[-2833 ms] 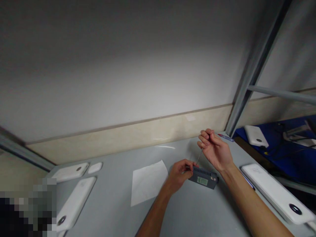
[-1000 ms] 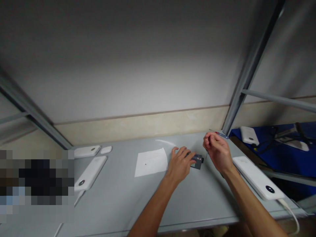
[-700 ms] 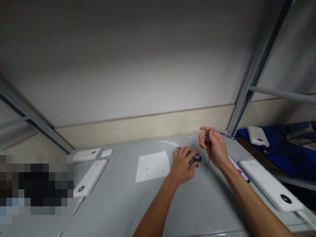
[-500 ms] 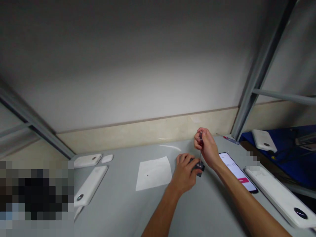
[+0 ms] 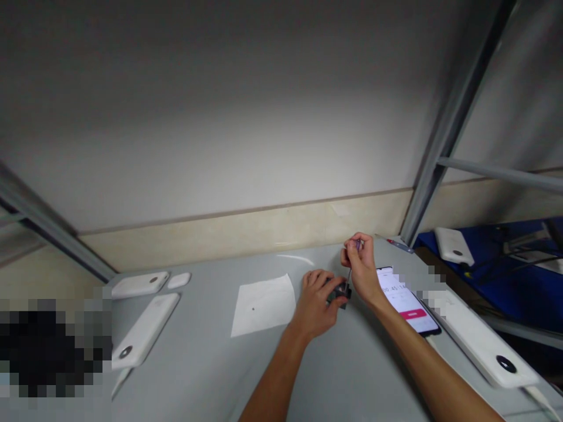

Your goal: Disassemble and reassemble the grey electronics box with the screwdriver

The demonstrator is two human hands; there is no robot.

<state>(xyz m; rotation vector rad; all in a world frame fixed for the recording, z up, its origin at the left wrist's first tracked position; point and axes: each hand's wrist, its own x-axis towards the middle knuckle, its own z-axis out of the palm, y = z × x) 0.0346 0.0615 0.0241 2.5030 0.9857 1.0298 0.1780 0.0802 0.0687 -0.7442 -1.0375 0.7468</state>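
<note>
My left hand (image 5: 315, 305) presses a small dark part (image 5: 339, 291) against the grey table, its fingers and thumb closed around the part. What kind of part it is cannot be made out, as the fingers cover much of it. Above it, my right hand (image 5: 363, 266) grips the handle of a screwdriver (image 5: 349, 278), whose thin metal shaft points down and meets the dark part. The tip is too small to see clearly. Left of my hands lies a white sheet of paper (image 5: 268, 303) with a tiny dark speck (image 5: 253, 309) on it.
A phone (image 5: 407, 305) with a lit timer lies right of my right forearm, beside a long white device (image 5: 479, 340) with a cable. More white devices (image 5: 147, 331) lie at left. A second screwdriver (image 5: 398, 243) rests near the metal post (image 5: 444, 146). A wall borders the table's back.
The whole view has shifted, so everything sits further left. My right hand has turned on the screwdriver handle, and the shaft leans more. My left hand keeps its hold.
</note>
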